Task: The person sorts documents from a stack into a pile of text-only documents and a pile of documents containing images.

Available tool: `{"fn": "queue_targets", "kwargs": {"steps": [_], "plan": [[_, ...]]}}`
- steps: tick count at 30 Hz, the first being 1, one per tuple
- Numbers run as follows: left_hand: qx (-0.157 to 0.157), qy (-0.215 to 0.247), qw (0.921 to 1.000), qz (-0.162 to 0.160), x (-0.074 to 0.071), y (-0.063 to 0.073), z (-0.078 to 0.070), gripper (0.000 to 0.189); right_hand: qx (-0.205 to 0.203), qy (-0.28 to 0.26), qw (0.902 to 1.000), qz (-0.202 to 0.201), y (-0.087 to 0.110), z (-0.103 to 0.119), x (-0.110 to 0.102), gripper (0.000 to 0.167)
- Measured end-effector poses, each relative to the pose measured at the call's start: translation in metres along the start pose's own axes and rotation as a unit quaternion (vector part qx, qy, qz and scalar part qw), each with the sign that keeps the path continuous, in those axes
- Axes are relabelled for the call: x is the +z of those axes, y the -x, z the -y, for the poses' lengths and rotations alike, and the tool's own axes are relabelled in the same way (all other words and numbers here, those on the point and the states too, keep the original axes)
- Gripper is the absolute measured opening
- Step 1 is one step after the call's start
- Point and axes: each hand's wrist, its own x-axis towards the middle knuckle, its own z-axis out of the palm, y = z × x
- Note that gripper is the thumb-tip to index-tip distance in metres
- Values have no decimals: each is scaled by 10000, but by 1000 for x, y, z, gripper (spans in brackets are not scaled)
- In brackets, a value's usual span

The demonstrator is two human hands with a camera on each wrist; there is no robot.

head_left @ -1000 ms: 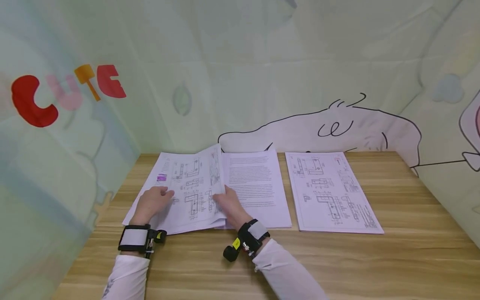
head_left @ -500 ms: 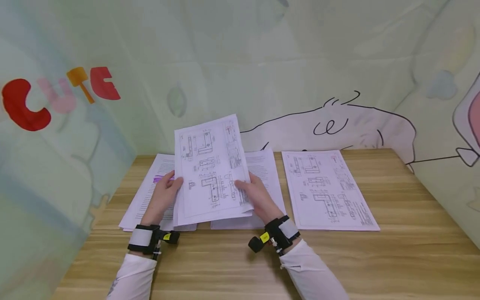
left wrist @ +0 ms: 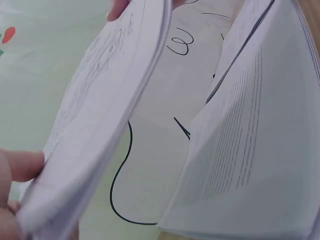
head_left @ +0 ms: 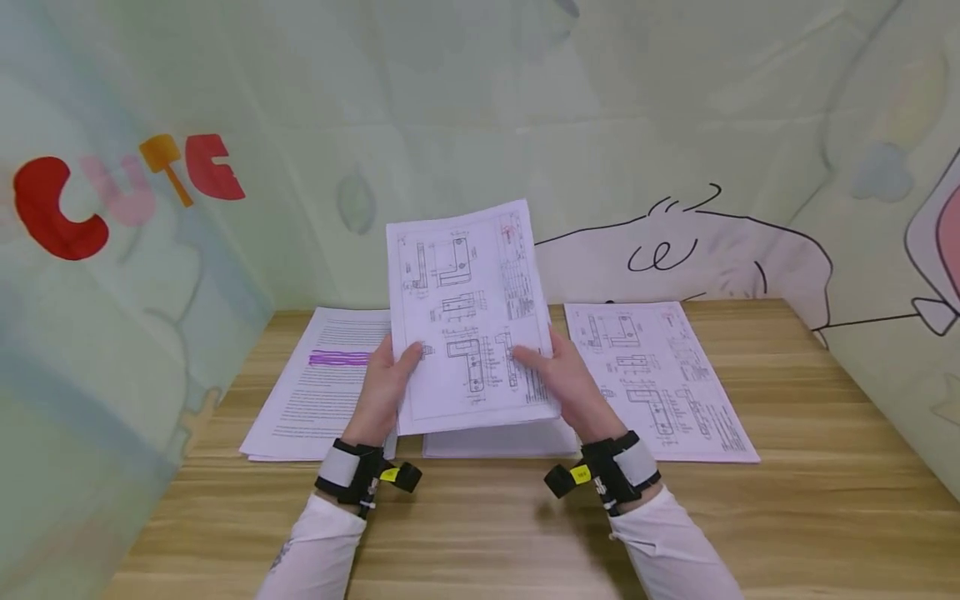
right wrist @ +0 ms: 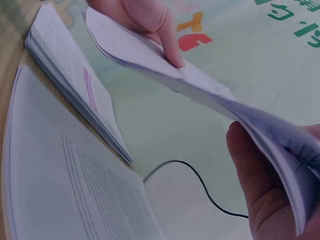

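Both hands hold up a thin stack of paper sheets (head_left: 480, 300), its top sheet printed with technical drawings of an L-shaped part. My left hand (head_left: 382, 383) grips the left edge, thumb on the front. On the opposite edge my right hand (head_left: 573, 387) pinches the sheets the same way, with its fingers behind them. The right wrist view shows the sheets (right wrist: 165, 67) edge-on and slightly bowed, raised above the table. Beneath them lies a middle stack of text pages (head_left: 498, 442), mostly hidden in the head view but plain in the left wrist view.
On the left lies a stack of text pages (head_left: 315, 400) with a purple marked band. To the right rests another stack of drawings (head_left: 660, 383), its left side partly covered by my right hand. A printed cloth backdrop (head_left: 450, 125) rises behind the wooden table (head_left: 480, 533).
The drawing sheets have come up off the left stack and moved right, over the middle stack. My left hand now grips their left edge, and the purple band is uncovered.
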Motion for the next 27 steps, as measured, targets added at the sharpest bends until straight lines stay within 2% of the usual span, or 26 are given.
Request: {"fn": "queue_targets", "kwargs": {"steps": [3, 11, 16, 20, 23, 27], "plan": [[289, -183, 9994, 81, 17, 0, -2, 37, -56, 373, 9993, -83, 7, 3, -14, 48], [754, -527, 9931, 724, 53, 8, -3, 43, -111, 1192, 9917, -476, 29, 10, -53, 52], [713, -933, 9867, 1120, 74, 10, -3, 44, -219, 1643, 9844, -596, 40, 14, -79, 54], [736, -1090, 9810, 1429, 95, 7, -1, 47, -225, 2008, 9764, -763, 49, 15, -101, 53], [774, -1250, 9776, 1508, 113, 7, 0, 48, -129, 2299, 9685, -942, 54, 14, -116, 53], [662, -1431, 9747, 1582, 136, 8, 0, 47, 179, 2590, 9588, -1155, 58, 11, -134, 53]]}}
